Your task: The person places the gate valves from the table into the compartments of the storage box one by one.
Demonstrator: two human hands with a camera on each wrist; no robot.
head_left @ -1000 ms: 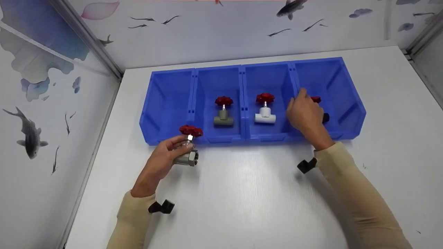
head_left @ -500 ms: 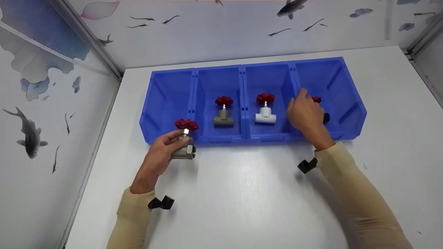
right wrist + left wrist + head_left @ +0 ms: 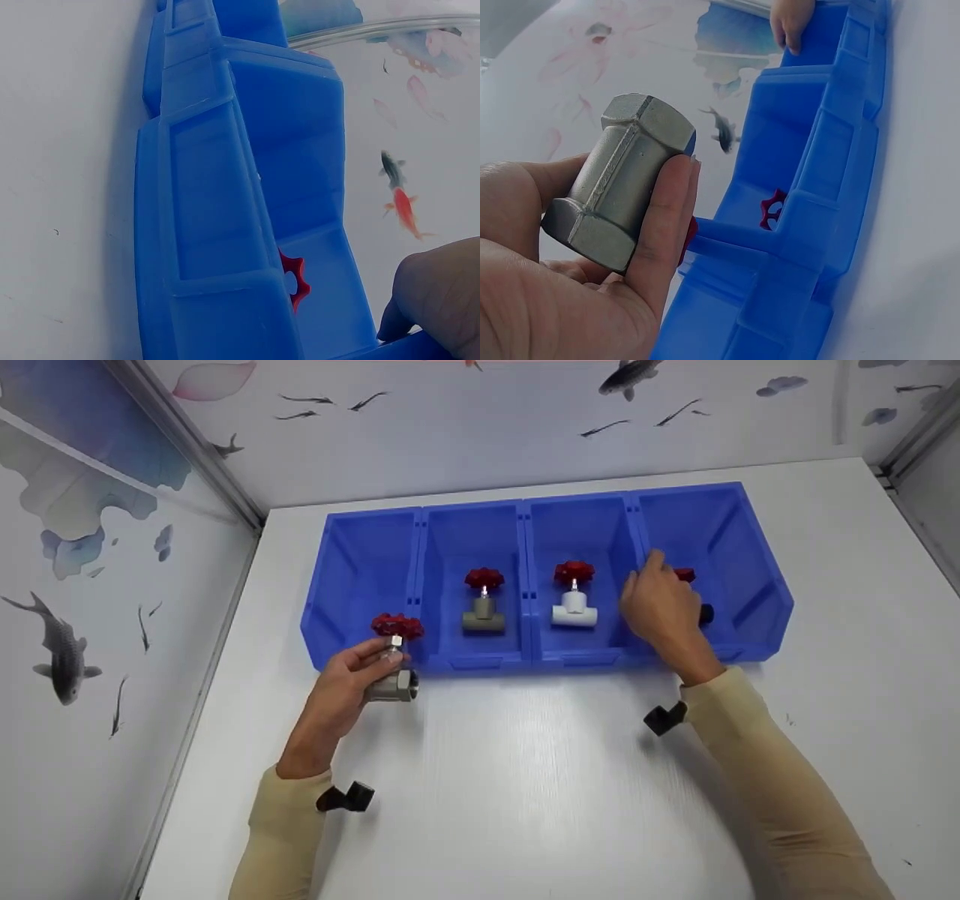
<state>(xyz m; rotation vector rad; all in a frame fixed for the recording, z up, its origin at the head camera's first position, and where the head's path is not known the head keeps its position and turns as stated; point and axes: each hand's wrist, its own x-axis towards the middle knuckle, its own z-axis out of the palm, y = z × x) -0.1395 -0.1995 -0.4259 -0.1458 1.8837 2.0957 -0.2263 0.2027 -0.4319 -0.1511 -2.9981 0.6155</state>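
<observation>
My left hand (image 3: 343,686) holds a metal valve (image 3: 394,686) with a red handwheel (image 3: 398,625), in front of the leftmost blue bin (image 3: 367,562). In the left wrist view the hexagon-ended metal body (image 3: 622,176) lies between thumb and fingers. My right hand (image 3: 660,604) grips the divider between the two right-hand bins; its fingertips are partly hidden. Behind that hand in the rightmost bin (image 3: 720,532) is a valve with a black end (image 3: 706,614) and red wheel, mostly covered. A grey-green valve (image 3: 484,620) and a white valve (image 3: 574,615) stand in the middle bins.
The joined blue bins stand in a row on a white table (image 3: 525,795). Behind them rises a white wall (image 3: 480,442) with painted fish, and another panel (image 3: 82,660) stands at the left. A black camera mount sits on each wrist.
My left hand has moved slightly left and away from me, carrying the metal valve toward the leftmost bin. The right hand has stayed in place.
</observation>
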